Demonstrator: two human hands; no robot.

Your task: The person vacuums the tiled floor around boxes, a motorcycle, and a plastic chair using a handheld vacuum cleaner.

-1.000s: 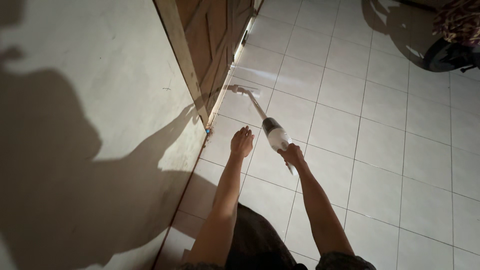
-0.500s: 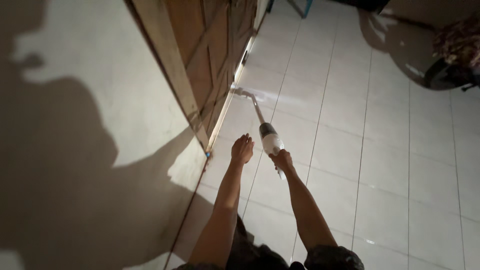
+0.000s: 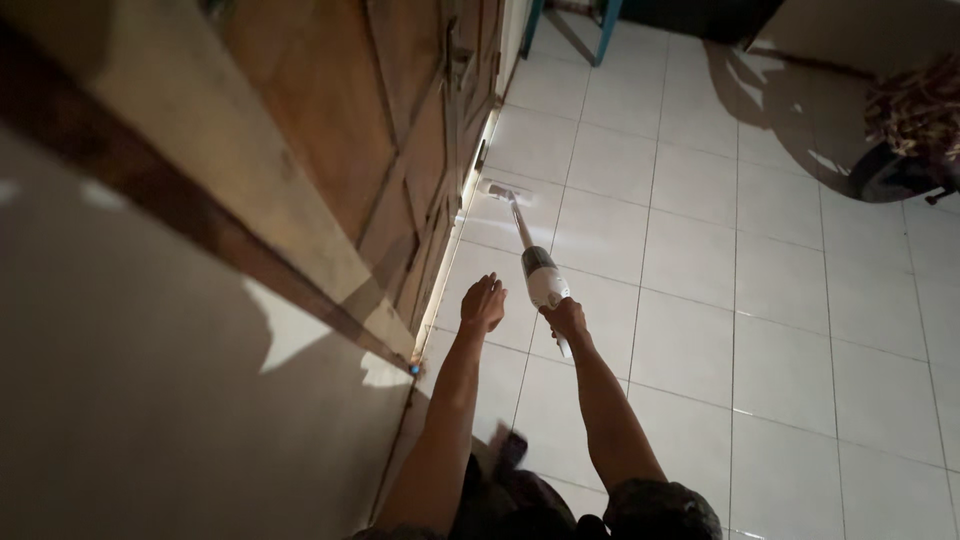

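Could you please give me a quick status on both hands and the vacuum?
Right hand gripping stick vacuum. Left hand open, empty, beside it. Vacuum head on the tiled floor, next to the wooden door. Nothing blocking.

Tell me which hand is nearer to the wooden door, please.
Left. The left hand hangs open, holding nothing, just beside the wooden door. The right hand grips the white stick vacuum farther out over the tiled floor.

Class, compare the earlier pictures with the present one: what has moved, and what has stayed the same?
The stick vacuum has been pushed further forward along the foot of the wooden door. The right hand still grips its handle; the left hand stays open and empty beside it.
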